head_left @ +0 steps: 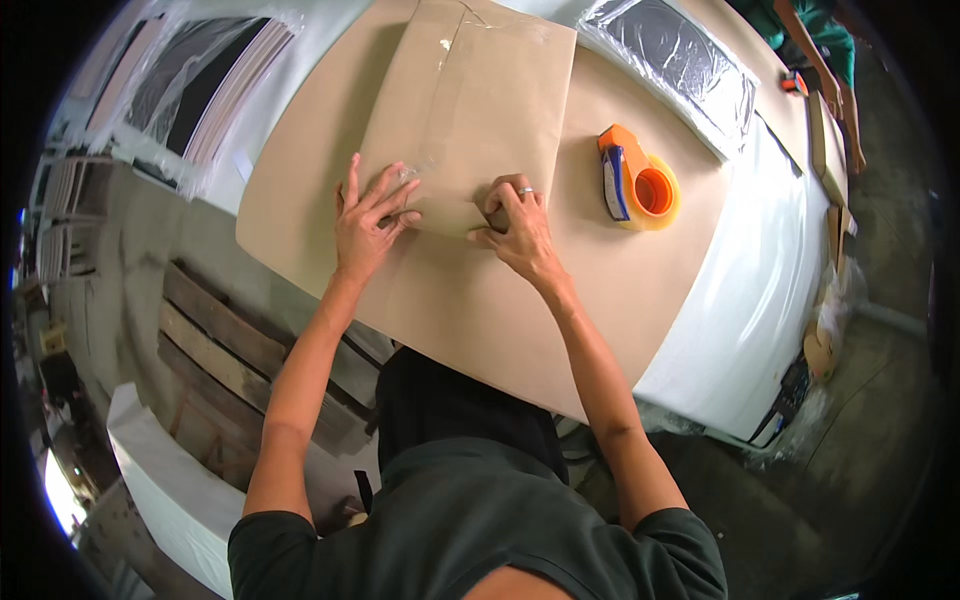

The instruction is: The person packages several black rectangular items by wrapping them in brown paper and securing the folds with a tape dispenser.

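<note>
Workshop setting: concrete floor, a wooden pallet [215,340] low at left, and a white counter [740,310] overlaid with a large sheet of brown kraft paper [560,300].

Left hand [368,222]: fingers spread wide and flat, pressing on the near left corner of a brown paper-wrapped flat parcel [470,110]. A strip of clear tape [418,170] shows as a glossy patch just beside the fingertips. Nothing gripped; palm-down hold only.

Right hand [520,228]: fingers curled narrow, tips pinching or tucking the folded paper edge at the parcel's near right corner. Ring on one finger. Cannot tell whether a loose flap sits under the knuckles.

Parcel lies mid-counter on the kraft sheet, its near edge under both hands, its far end running toward the top of the view with more tape glinting there.

Further out: orange tape dispenser [636,178] to the right of the right hand, near but apart from the parcel. Beyond it, a flat item in shiny plastic film [680,65]. Stacked boards in plastic wrap [190,90] at upper left. Another person's arm [825,75] at the far right corner.

Judgement on technique: keep the left palm flat to hold the wrap taut while the right creases the fold sharply; smooth tape from the centre outward so no wrinkles or bubbles are trapped.
</note>
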Demonstrator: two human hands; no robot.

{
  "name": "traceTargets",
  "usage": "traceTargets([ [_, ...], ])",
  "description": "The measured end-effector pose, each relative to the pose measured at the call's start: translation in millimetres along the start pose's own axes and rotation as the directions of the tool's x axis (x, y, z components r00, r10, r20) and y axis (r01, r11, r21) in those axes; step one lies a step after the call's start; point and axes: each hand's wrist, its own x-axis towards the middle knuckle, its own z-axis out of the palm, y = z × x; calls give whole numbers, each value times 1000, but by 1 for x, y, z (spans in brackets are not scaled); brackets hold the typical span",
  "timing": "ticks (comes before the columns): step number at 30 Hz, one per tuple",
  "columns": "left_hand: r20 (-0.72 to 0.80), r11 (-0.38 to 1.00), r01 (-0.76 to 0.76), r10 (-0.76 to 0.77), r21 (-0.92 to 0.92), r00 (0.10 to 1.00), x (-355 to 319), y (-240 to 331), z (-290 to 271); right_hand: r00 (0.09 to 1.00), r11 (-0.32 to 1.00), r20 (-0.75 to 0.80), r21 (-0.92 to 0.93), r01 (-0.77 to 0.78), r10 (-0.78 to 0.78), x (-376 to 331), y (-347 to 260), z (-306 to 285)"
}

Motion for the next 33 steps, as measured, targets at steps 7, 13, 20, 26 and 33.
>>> traceTargets([
  [7, -225, 979, 206, -203, -13, 953, -1, 26, 27, 991, 989, 35, -68, 133, -131, -9, 0, -7],
  [13, -327, 931, 362, -328, 47, 886, -7, 45, 31, 919, 848, 87, -360, 389, -384, -17, 10, -13],
  [20, -317, 411, 432, -908, -803, 276, -10, 125, 60, 906, 772, 142, -481, 415, -398, -15, 17, -23],
  [26, 126, 10, 452, -955, -892, 269, 21, 167, 50, 924, 796, 178, -470, 381, -337, -14, 12, -34],
  [33, -83, 89, 377, -996, -922, 32, 39, 175, 52, 959, 681, -263, -684, -261, 104, -12, 51, -114],
])
